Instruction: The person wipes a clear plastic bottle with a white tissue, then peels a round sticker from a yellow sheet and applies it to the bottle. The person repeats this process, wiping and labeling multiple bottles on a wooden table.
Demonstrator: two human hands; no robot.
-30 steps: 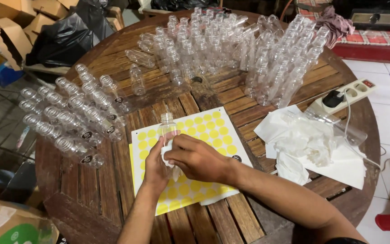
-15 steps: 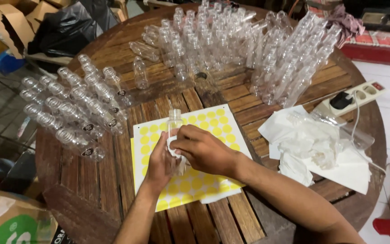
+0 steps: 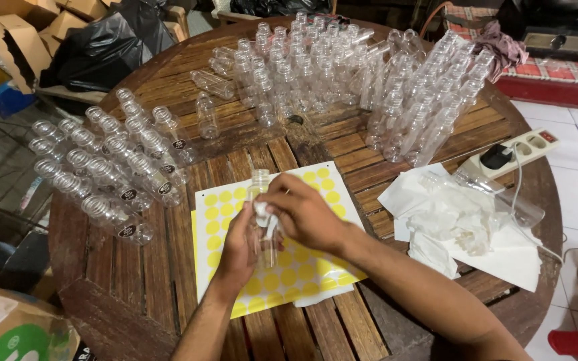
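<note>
My left hand [image 3: 239,249] grips a small clear plastic bottle [image 3: 260,184] upright over a white sheet of round yellow stickers [image 3: 302,267]. My right hand [image 3: 304,212] presses a scrap of white tissue [image 3: 262,212] against the bottle's side, fingers curled over it. Both hands meet above the middle of the sticker sheet, on a round wooden slatted table [image 3: 122,294].
Several labelled clear bottles lie in rows at the left [image 3: 112,177]. Many upright clear bottles crowd the far side [image 3: 342,73]. White tissues and plastic wrap [image 3: 466,227] lie at the right beside a power strip [image 3: 513,152]. Cardboard boxes [image 3: 8,327] and black bags [image 3: 98,43] stand around the table.
The hands stay together on the bottle over the sticker sheet; the right hand has shifted slightly along the bottle with the tissue. The view has moved a little.
</note>
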